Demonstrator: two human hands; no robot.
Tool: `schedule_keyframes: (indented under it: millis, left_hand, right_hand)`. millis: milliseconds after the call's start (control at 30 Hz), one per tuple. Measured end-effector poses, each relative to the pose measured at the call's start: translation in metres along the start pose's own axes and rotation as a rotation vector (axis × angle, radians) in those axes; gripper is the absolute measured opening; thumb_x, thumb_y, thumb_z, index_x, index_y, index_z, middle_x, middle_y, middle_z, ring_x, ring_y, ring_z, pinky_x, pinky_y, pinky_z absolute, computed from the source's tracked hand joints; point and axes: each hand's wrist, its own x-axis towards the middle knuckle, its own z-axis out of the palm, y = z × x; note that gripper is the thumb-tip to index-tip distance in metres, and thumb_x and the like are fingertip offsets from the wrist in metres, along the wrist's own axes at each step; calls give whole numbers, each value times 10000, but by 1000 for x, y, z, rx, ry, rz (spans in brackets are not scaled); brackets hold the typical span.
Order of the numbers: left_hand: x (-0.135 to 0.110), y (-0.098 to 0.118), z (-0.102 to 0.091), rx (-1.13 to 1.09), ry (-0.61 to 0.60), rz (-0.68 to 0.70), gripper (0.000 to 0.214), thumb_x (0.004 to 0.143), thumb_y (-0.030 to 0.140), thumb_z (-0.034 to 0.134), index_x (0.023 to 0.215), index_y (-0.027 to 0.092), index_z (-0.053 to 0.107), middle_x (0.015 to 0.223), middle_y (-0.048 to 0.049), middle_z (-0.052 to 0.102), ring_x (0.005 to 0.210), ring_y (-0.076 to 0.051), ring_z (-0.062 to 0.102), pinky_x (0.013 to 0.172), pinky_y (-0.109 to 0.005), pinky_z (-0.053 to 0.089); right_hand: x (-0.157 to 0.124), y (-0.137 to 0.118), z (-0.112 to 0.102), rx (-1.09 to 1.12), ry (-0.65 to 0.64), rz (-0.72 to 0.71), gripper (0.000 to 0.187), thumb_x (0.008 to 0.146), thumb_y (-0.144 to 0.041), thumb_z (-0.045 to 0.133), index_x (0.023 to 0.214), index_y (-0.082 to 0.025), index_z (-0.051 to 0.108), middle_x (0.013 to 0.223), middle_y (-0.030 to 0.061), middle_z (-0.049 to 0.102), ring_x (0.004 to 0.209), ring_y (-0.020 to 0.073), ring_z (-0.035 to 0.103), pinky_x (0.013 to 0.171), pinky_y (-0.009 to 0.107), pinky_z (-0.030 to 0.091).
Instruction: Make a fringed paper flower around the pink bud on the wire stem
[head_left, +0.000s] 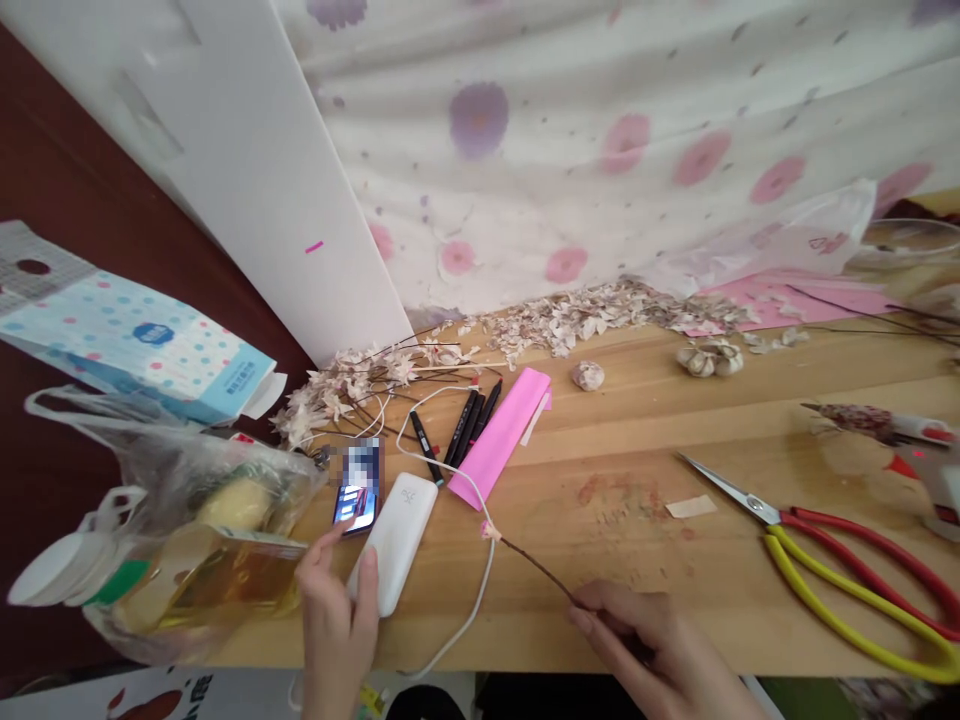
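Note:
My left hand [337, 615] reaches to a phone [356, 490] lying on the wooden table [675, 560], its index finger on the screen's lower edge and its thumb resting on a white power bank [396, 540]. My right hand [660, 650] pinches a thin brown twig [536, 568] with a small pale flower at its tip [491, 530]. A white cable [465, 620] runs from the power bank past the twig.
Red and yellow scissors [847, 570] and a glue gun [922, 450] lie at the right. Black pens [465, 425], pink folded paper [504, 432], dried flower twigs [352, 385], petal scraps [585, 315] and a plastic bag with a bottle [195, 560] surround the phone.

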Motion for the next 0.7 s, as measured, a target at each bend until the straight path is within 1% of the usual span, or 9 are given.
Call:
schedule_keyframes:
  millis: [33,67,100,167,233,267,400,467,700]
  left_hand:
    - [-7,18,3,-117,13,-72,445,919,570,571,1176,207,555,1227,-163,676,1211,-340,637,1080,-524,468]
    - [-14,38,7,-209,-43,-175,378,932,569,571,1090,231,630,1168,-121,720,1165,-320,659,1066,-484,478]
    - [-20,58,12,-318,-155,-262,379,927,585,581,1035,237,687,1128,-101,749,1141,-309,677,1046,-446,497]
    - [-30,95,24,-598,-369,-386,410,898,591,641,1065,230,741,1173,-107,772,1178,-301,689,1032,-403,527]
    - [-34,119,38,-809,-490,-465,449,859,594,705,1106,224,767,1243,-125,764,1179,-289,703,1050,-396,531]
    - [-34,126,45,-884,-508,-481,453,849,584,727,1117,222,776,1261,-132,759,1181,-284,705,1061,-392,527]
    - [-31,132,62,-1042,-504,-418,346,853,499,768,1104,265,810,1297,-109,746,1198,-253,693,1049,-350,538]
    - [-30,131,66,-1084,-519,-365,269,865,448,772,1078,292,822,1288,-86,748,1189,-234,689,1037,-336,545]
    - [-31,141,68,-1192,-526,-322,181,848,378,803,1018,323,832,1151,-29,755,1096,-177,689,1013,-295,544]
  right_hand:
    - [0,1,1,15,10,-3,414,1046,-416,383,856,-188,671,713,37,661,631,182,593,581,255,437]
    - [0,2,1,36,25,-4,412,1048,-426,391,861,-188,671,694,24,635,620,175,571,578,253,428]
    - [0,3,2,62,43,-3,410,1050,-440,404,862,-191,668,671,7,596,609,167,543,576,250,417]
    - [-2,5,3,122,89,1,414,1053,-480,435,848,-197,657,643,-24,506,598,152,484,579,244,400]
    - [-5,6,3,204,142,1,463,1049,-553,444,814,-202,635,618,-45,424,568,138,428,547,237,373]
    - [-8,6,2,256,162,4,499,1040,-598,441,792,-203,620,600,-53,394,538,129,401,509,230,349]
    - [-18,4,0,462,210,106,569,977,-727,483,788,-204,607,531,-85,312,430,92,298,390,213,208]
    - [-22,1,-3,517,210,132,605,931,-781,510,782,-203,605,513,-92,305,415,82,276,375,205,181]
    - [-28,-5,-7,484,240,149,669,879,-834,523,801,-191,688,565,-46,411,443,98,358,379,197,305]
